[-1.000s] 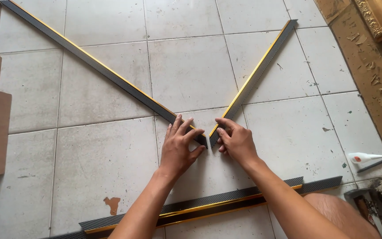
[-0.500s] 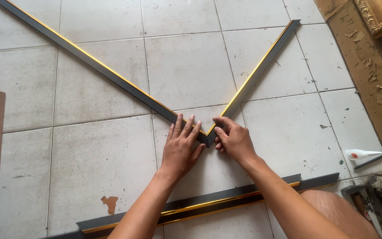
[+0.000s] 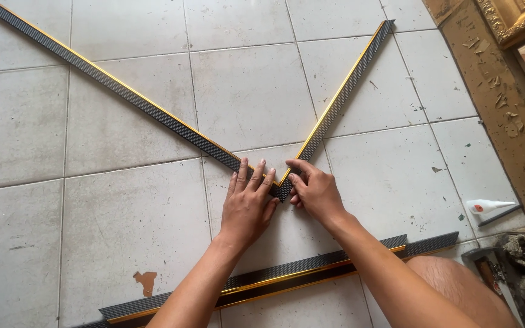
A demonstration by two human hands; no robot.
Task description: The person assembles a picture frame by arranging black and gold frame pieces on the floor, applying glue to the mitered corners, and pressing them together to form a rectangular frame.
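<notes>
Nearest the camera, two more moulding lengths [image 3: 287, 280] are left lying unjoined on the tiled floor [image 3: 123, 218], just under the forearms. At the mitre corner [image 3: 282, 188], the left hand [image 3: 247, 203] is laid flat, fingers extended, on the end of the long frame strip [image 3: 123, 96]; the right hand [image 3: 314, 189] is pressed with curled fingers against the end of the short frame strip [image 3: 341, 97]. The two mitred ends are butted into a V; judged: one corner being closed, the rest outstanding. A glue tube [image 3: 488, 207] is seen near, to the right.
</notes>
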